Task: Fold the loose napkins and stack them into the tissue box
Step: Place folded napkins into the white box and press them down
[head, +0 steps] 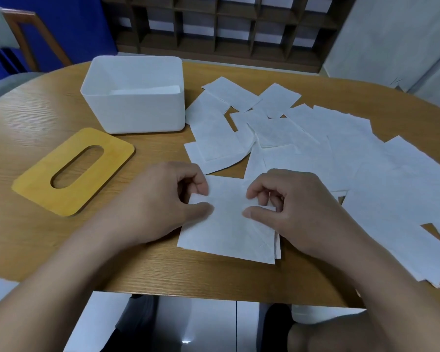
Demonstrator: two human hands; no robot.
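A white napkin point(226, 232) lies on the table near its front edge. My left hand point(160, 199) pinches its upper left edge between thumb and fingers. My right hand point(290, 207) pinches its upper right part, lifting a fold. Several loose white napkins point(302, 138) are spread over the right half of the table. The open white tissue box point(132, 110) stands at the back left, with folded napkins point(148, 90) visible low inside it.
The box's yellow wooden lid point(36, 189) with an oval slot lies flat left of my hands. The round wooden table point(36, 123) ends just below the napkin. A wooden chair point(28, 36) and a dark lattice shelf point(226, 24) stand behind the table.
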